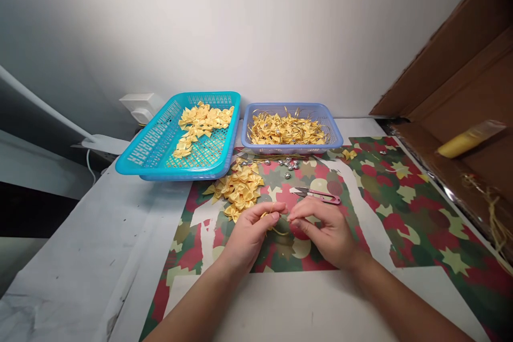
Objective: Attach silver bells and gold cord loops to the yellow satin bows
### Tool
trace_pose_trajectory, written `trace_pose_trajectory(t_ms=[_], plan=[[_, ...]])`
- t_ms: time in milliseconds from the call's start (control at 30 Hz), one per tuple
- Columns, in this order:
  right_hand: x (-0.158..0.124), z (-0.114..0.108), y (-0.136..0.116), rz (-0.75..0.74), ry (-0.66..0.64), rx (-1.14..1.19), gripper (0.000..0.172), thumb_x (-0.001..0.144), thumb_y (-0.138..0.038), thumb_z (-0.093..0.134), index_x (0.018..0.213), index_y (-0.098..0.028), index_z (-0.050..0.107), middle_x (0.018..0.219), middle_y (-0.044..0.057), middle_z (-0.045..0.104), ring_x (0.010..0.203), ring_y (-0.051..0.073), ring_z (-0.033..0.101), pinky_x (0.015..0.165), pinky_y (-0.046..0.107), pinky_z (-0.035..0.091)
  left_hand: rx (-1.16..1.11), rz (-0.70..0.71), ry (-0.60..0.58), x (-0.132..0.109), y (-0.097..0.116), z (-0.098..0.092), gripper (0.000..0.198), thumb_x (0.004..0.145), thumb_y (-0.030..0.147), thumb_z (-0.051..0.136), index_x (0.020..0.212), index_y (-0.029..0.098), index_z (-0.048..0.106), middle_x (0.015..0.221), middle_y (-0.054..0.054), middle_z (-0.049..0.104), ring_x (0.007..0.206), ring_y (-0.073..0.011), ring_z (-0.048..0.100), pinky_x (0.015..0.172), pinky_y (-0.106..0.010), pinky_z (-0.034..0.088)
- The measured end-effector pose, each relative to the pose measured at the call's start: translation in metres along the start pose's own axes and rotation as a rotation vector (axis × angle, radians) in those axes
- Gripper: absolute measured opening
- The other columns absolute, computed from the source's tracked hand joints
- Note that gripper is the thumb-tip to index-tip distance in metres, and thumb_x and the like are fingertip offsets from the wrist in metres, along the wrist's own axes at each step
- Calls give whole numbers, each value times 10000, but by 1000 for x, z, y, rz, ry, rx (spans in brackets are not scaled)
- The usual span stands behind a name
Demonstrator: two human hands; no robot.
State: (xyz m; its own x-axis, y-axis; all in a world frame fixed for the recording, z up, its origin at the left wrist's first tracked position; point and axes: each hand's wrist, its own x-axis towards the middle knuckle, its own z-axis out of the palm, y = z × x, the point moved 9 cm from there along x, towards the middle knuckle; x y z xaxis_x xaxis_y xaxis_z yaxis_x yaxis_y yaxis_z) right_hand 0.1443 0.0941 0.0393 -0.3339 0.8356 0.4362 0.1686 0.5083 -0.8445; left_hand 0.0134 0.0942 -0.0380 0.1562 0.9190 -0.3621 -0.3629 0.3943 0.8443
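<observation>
My left hand (251, 230) pinches a small yellow ribbon bow, largely covered by the fingers, with a thin gold cord (279, 233) curving out below it. Close beside it, the thumb and fingertips of my right hand (327, 228) are pressed together; what they hold is too small to make out. Just beyond the hands lie pink-handled thread snips (320, 195). A heap of yellow ribbon bows (240, 190) is to the left, and several small silver bells (287, 163) are scattered behind the snips.
A turquoise basket (160, 163) of bows stands back left, stacked on another basket. Beside it, a blue-purple basket (292, 148) holds bows with gold cords. One loose bow (349, 154) lies at right. Cardboard (449, 85) borders the right side; a white wall rises behind.
</observation>
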Motion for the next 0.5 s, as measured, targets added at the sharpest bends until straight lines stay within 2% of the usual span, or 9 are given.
trace_pose_trajectory(t_ms=[100, 167, 300, 400, 500], plan=[[-1, -3, 5, 38, 10, -15, 118, 899, -164, 593, 858, -238, 675, 796, 14, 719, 755, 167, 658, 709, 312, 514, 47, 27, 0, -1, -1, -2, 198, 657, 171, 708, 839, 217, 772, 871, -34, 751, 891, -183, 650, 838, -290, 481], [-1, -5, 6, 37, 27, -14, 109, 893, -167, 605, 853, -239, 675, 801, 16, 720, 761, 170, 662, 712, 315, 520, 100, 58, -47, -2, 2, 1, 261, 694, 170, 667, 923, 230, 777, 981, -52, 758, 984, -212, 654, 883, -320, 491], [-1, -5, 1, -8, 23, -16, 121, 891, -148, 603, 853, -240, 671, 797, 19, 723, 756, 173, 664, 714, 323, 528, 377, 272, -165, -9, 22, 13, 258, 789, 243, 612, 986, 237, 780, 1124, -80, 736, 1139, -275, 605, 985, -416, 450], [-1, -5, -3, -63, -3, -43, 146, 898, -124, 586, 899, -242, 673, 801, 18, 729, 763, 171, 662, 729, 335, 517, 565, 440, -183, -16, 36, 20, 275, 860, 325, 550, 972, 241, 786, 1129, -88, 737, 1102, -289, 614, 983, -459, 427], [-2, -6, -4, -107, -27, -78, 185, 898, -115, 582, 969, -258, 677, 814, 14, 736, 762, 173, 660, 718, 343, 495, 639, 449, -121, -15, 36, 19, 308, 913, 331, 500, 911, 251, 797, 1058, -84, 761, 1022, -267, 644, 918, -434, 455]])
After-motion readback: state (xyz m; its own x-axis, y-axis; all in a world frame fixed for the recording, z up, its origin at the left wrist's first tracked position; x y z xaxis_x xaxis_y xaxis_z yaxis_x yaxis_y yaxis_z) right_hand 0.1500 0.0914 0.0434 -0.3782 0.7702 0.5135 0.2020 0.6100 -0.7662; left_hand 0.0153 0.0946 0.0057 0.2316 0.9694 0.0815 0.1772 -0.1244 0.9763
